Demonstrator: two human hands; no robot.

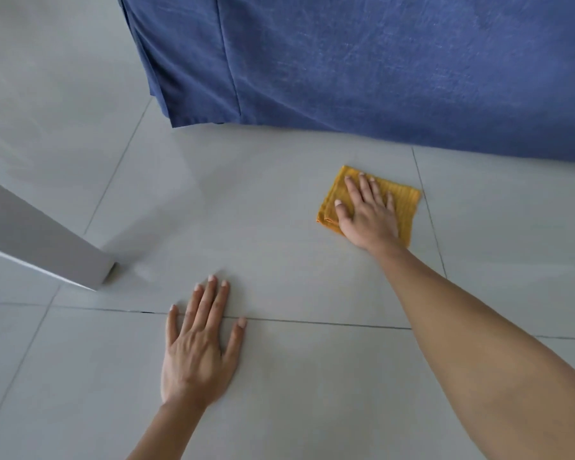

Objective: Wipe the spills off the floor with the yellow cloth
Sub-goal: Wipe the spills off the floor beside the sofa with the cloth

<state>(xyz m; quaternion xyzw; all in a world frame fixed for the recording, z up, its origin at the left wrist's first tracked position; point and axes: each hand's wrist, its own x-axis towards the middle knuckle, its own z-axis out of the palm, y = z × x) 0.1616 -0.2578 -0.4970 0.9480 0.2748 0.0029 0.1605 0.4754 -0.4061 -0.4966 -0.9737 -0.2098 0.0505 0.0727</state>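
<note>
Now your right hand (367, 215) lies flat, fingers (365, 185) spread and gripping nothing, atop the folded yellow cloth (402, 202) on the floor (279, 210) near the blue fabric (379, 61), while your left hand (200, 346) braces open, well apart.

The pale grey tiled floor (296, 260), glossy with thin dark grout lines, carries everything. A folded square yellow cloth (402, 200) lies flat on it, pinned under the flat, spread right hand (367, 214). Just beyond that hand's fingertips, a blue fabric cover (379, 68) hangs down to the tiles. Nearer the person and to the left of the pressing hand, the left hand (200, 346) rests palm-down across a grout line. Further left a white panel edge (47, 240) meets the floor.
</note>
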